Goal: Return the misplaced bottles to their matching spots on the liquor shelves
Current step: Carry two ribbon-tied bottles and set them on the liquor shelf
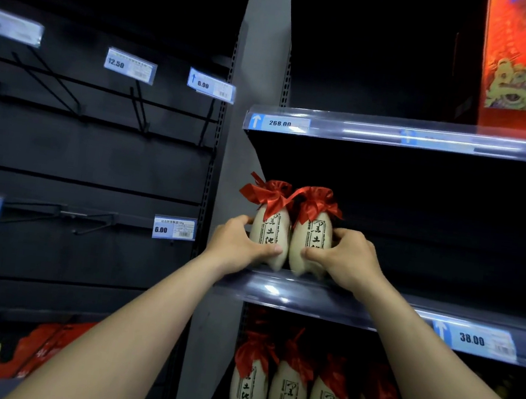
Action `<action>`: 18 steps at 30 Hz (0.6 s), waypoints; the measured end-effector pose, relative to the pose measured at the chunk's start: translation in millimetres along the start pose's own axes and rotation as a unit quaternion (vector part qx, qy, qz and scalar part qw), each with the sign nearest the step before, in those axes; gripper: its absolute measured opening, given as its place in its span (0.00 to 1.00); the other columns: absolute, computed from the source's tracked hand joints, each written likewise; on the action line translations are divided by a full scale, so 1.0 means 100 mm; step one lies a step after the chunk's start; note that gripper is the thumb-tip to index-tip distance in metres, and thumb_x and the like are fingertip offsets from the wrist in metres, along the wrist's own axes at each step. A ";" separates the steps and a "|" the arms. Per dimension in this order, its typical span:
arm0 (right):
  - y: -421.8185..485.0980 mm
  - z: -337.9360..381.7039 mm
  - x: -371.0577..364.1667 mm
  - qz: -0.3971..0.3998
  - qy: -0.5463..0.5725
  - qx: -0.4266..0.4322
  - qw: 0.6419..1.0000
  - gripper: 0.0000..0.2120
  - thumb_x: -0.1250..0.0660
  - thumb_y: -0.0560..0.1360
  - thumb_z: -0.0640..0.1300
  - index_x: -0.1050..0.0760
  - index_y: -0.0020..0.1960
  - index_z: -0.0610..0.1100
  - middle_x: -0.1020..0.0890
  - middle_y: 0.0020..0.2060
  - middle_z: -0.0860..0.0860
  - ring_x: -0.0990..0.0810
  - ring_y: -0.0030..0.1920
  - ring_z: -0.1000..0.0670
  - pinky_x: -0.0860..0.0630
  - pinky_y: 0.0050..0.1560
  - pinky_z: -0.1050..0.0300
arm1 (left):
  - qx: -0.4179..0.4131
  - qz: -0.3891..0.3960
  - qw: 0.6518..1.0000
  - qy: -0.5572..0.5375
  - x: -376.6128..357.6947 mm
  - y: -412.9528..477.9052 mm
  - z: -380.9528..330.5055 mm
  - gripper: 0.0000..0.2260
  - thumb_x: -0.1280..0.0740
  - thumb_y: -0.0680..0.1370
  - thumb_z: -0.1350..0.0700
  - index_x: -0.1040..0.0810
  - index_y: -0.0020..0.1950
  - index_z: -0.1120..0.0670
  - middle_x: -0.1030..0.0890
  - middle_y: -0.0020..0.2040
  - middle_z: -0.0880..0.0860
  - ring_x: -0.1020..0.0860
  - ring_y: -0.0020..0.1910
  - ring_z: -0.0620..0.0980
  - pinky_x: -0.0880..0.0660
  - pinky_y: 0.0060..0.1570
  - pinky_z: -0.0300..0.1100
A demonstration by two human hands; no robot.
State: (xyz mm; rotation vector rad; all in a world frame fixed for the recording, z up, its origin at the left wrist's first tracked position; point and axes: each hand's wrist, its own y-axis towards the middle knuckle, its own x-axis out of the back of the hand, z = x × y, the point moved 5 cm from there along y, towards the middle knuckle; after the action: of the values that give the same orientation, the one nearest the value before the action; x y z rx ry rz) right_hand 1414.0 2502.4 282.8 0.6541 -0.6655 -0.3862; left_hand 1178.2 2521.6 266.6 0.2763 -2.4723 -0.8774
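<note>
Dark liquor shelving: the left bottle (269,233) and right bottle (311,241) stand touching at the left end of the middle shelf (309,299).
My left hand (236,245) and right hand (347,259) each clamp their fingers round one bottle. I judge both belong with the matching row (288,398) below, so I should lift them straight out, upright and apart.

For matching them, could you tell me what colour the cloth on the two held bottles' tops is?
The cloth is red; the head view shows it best.
</note>
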 end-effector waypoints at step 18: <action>-0.56 0.26 0.35 -0.061 0.015 0.098 0.993 0.22 0.19 0.68 0.52 0.19 0.58 0.45 0.26 0.36 0.66 0.24 0.38 0.70 0.33 0.37 0.81 | 0.004 -0.078 0.993 0.084 0.25 -0.56 -0.10 0.43 0.22 0.65 0.34 0.29 0.74 0.51 0.22 0.69 0.50 0.24 0.65 0.48 0.26 0.62 0.43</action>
State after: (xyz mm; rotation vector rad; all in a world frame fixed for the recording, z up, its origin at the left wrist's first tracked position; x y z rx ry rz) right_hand 1414.7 2432.0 276.6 0.8892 -0.6418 -0.4276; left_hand 1163.1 2464.7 247.5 0.5306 -2.3224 -0.8701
